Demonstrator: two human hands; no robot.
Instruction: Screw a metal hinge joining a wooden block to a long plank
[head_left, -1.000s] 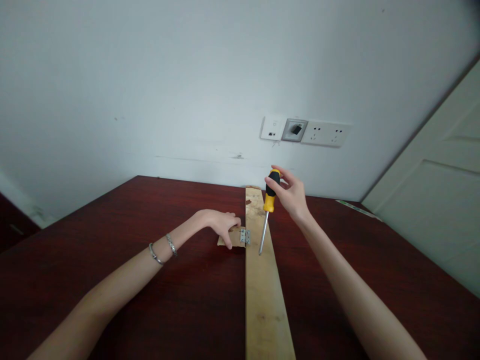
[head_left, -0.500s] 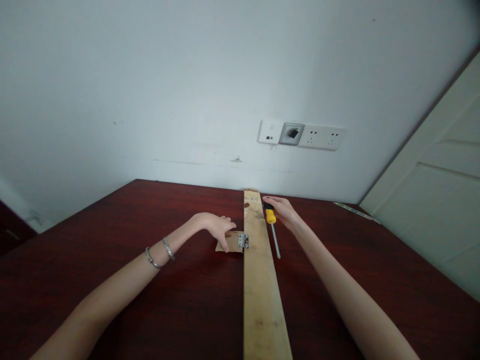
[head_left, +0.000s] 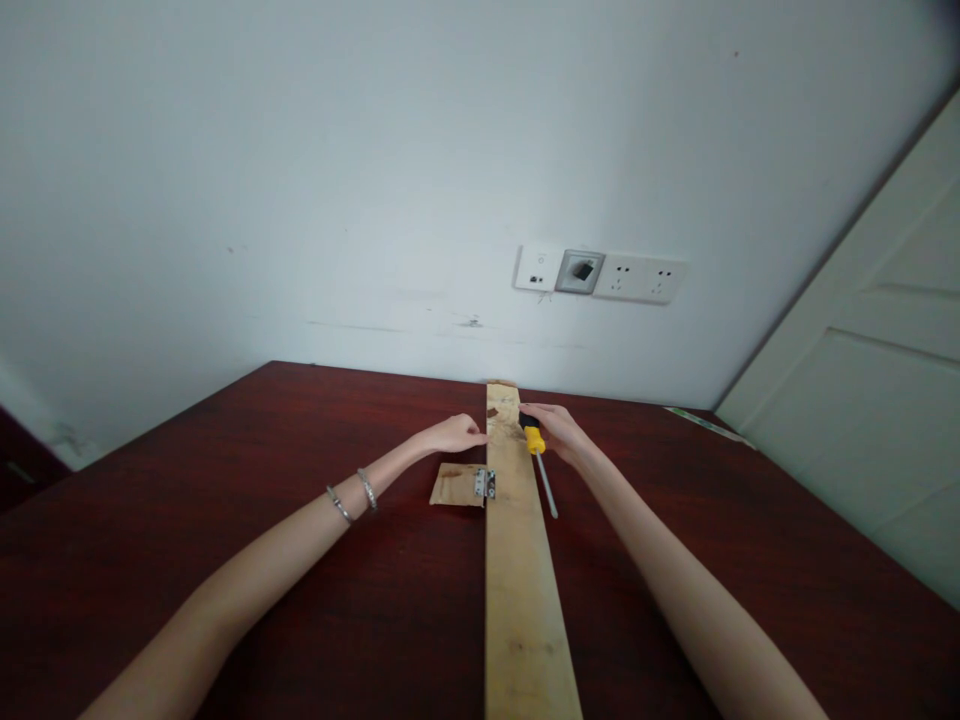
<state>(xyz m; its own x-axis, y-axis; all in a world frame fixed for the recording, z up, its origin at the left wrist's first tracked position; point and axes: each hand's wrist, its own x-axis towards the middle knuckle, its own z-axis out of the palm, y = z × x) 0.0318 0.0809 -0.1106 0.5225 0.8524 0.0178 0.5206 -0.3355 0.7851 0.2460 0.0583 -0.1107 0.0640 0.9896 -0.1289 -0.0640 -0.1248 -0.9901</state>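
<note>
A long pale wooden plank point(head_left: 521, 590) lies lengthwise down the middle of a dark red table point(head_left: 225, 480). A small wooden piece point(head_left: 454, 485) sits against the plank's left edge, joined to it by a small metal hinge point(head_left: 485, 484). My left hand point(head_left: 454, 435) rests just beyond that piece, fingers stretched toward the plank's left edge, holding nothing. My right hand point(head_left: 559, 432) lies on the table to the right of the plank, fingers on the yellow and black handle of a screwdriver point(head_left: 540, 460) that lies flat, its shaft pointing toward me.
A white wall with a row of sockets point(head_left: 600, 275) stands behind the table. A pale door point(head_left: 862, 400) is at the right. A thin greenish strip point(head_left: 701, 422) lies at the table's far right edge.
My right hand brought the screwdriver down from upright over the plank to lying flat on the table. My left hand left the small wooden piece and moved forward toward the plank's edge.
</note>
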